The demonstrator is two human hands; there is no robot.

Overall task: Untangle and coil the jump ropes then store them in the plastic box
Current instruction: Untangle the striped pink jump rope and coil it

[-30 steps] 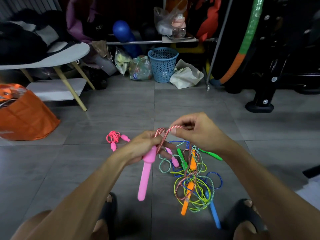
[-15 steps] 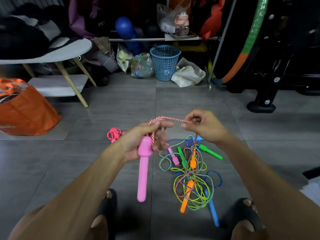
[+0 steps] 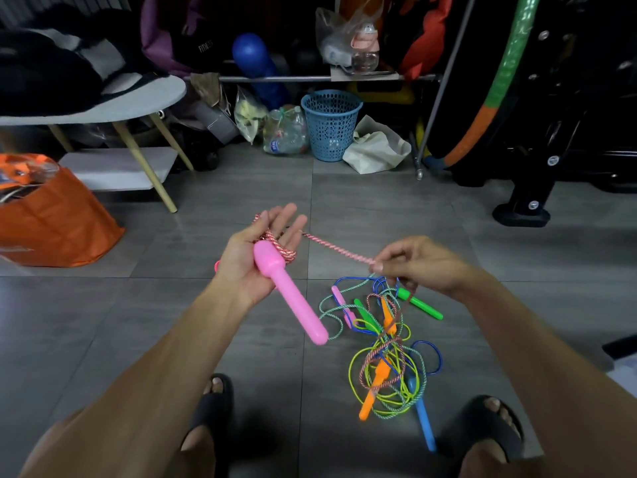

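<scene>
My left hand (image 3: 248, 257) lies palm up above the floor with straight fingers. A pink jump-rope handle (image 3: 293, 298) rests across the palm, and turns of its pink-and-white rope (image 3: 337, 248) are wound round the fingers. That rope runs taut to my right hand (image 3: 424, 263), which pinches it between thumb and fingers. Below my right hand, a tangle of ropes (image 3: 386, 367) with green, orange, blue and pink handles lies on the tiles. A coiled pink rope (image 3: 216, 265) peeks out behind my left hand. No plastic box is in view.
An orange bag (image 3: 51, 219) stands at the left beside a low table's wooden leg (image 3: 144, 167). A blue basket (image 3: 331, 125), plastic bags and a black stand base (image 3: 520, 215) line the back. My sandalled feet (image 3: 210, 405) frame the tangle.
My left hand has turned palm up and opened its fingers, with the handle now lying on it. My right hand has moved right and down, drawing the rope out taut.
</scene>
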